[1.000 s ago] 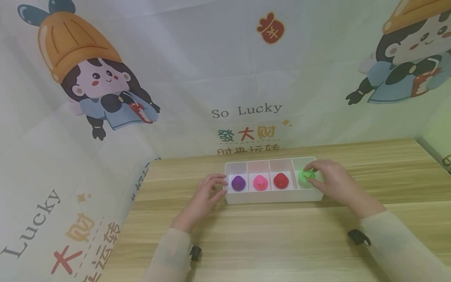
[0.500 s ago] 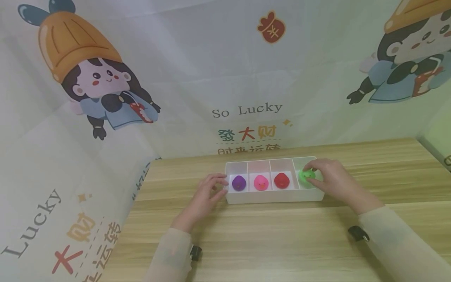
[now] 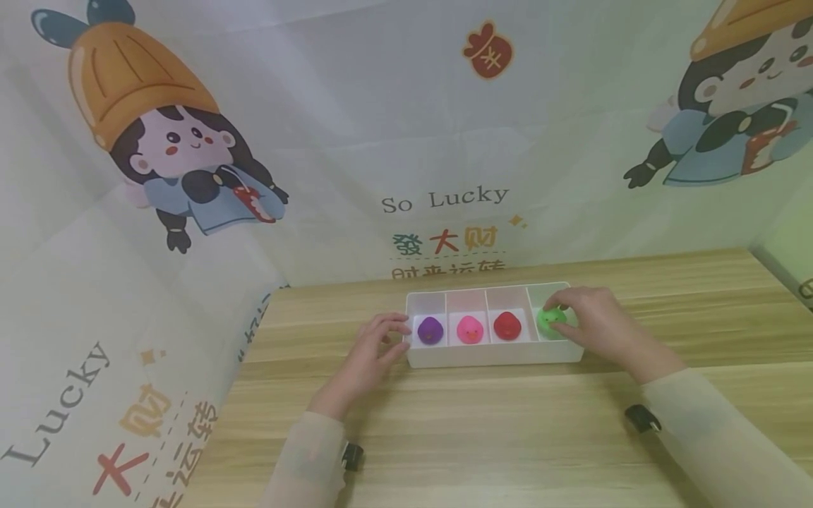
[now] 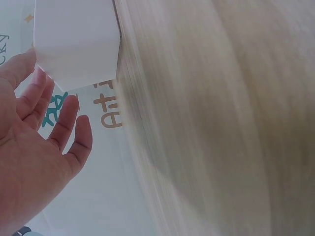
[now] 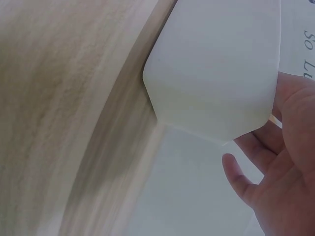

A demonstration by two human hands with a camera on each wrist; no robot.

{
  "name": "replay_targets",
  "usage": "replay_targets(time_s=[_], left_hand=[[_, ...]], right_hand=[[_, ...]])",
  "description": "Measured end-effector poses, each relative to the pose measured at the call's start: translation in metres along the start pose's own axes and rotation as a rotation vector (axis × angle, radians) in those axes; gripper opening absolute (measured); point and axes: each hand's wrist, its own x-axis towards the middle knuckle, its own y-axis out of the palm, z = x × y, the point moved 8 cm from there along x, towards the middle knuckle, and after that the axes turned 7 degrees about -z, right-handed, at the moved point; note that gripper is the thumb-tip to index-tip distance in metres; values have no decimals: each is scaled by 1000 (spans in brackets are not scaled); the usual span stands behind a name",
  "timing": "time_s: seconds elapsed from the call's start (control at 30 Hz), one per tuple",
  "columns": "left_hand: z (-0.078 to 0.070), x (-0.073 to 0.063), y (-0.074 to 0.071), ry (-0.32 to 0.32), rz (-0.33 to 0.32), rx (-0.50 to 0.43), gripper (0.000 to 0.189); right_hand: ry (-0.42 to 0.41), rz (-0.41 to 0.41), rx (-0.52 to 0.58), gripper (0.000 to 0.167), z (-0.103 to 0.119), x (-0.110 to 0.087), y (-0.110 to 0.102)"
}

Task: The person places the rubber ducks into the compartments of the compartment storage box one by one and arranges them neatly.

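A white divided box [image 3: 495,355] with a row of compartments stands on the table. Toy ducks sit in it: purple [image 3: 430,330] at the left, then pink [image 3: 470,329], then red [image 3: 507,326]. In the rightmost compartment, my right hand [image 3: 597,321] reaches over the end wall and pinches a green toy duck [image 3: 551,321] between thumb and fingers. My left hand [image 3: 375,346] is at the box's left end, fingertips right at the rim. Relaxed, spread fingers of that left hand [image 4: 37,132] show beside the box in the left wrist view. The right wrist view hides the green duck behind the box wall.
The wood-patterned table [image 3: 495,437] extends in front of the box and to both sides. Behind it hangs a printed white cloth [image 3: 381,106] with cartoon figures and lettering. Both sleeves carry a small black device, one being the right wrist device [image 3: 643,418].
The green duck has shifted slightly left and down within its compartment, with my right hand moving along. The left hand and the other ducks stay where they were.
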Motion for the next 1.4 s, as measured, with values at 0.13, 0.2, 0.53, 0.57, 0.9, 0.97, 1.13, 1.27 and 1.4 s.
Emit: replay_targets(time_s=[0.13,0.2,0.53,0.57,0.9,0.97,1.13,1.27,1.4], left_hand=[[1,0,0,2,5,-5,19],[1,0,1,8,5,-5,19],[-1,0,-1,7,-16,-33,17],[-1,0,-1,10,-16,-32,18],[-1,0,-1,29,-13,-29,18],[-1,0,-1,33,-13,-29,18],[-1,0,0,31,-15,-26,18],[-1,0,0,34,-15,-23,18],[-1,0,0,36,-16,-26,18]], right_hand=[[5,15,-10,26,-1,2,1],[10,23,-17,26,-2,2,2],[43,65,-28,26,-5,5,7],[45,64,-30,26,-6,5,7],[45,90,-48,24,-6,8,10],[49,97,-58,23,-6,8,11],[46,109,-81,21,-4,9,11],[50,117,-91,21,-3,9,11],[63,123,-90,21,-4,10,11]])
